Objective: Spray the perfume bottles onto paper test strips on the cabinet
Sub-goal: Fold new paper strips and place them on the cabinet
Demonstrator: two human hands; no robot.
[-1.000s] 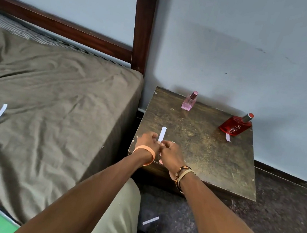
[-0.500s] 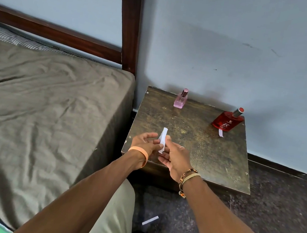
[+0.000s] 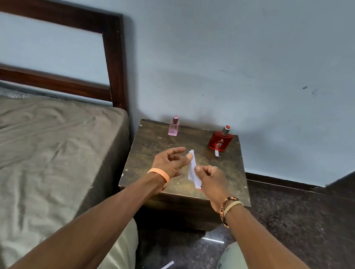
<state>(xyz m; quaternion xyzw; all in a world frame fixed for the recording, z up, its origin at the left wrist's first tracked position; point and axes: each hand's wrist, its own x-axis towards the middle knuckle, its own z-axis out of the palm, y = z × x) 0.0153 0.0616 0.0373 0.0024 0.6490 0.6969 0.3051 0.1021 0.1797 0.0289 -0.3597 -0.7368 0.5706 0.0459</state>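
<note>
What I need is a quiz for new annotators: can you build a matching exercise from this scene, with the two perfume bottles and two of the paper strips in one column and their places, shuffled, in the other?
Things
1. pink bottle
2. red bottle
3. bent strip
4. straight strip

Places
A. lying on the floor
B. back left of the cabinet top
C. pinched by the right hand
D. back right of the cabinet top

Pairs: 1-B, 2-D, 3-C, 4-A
</note>
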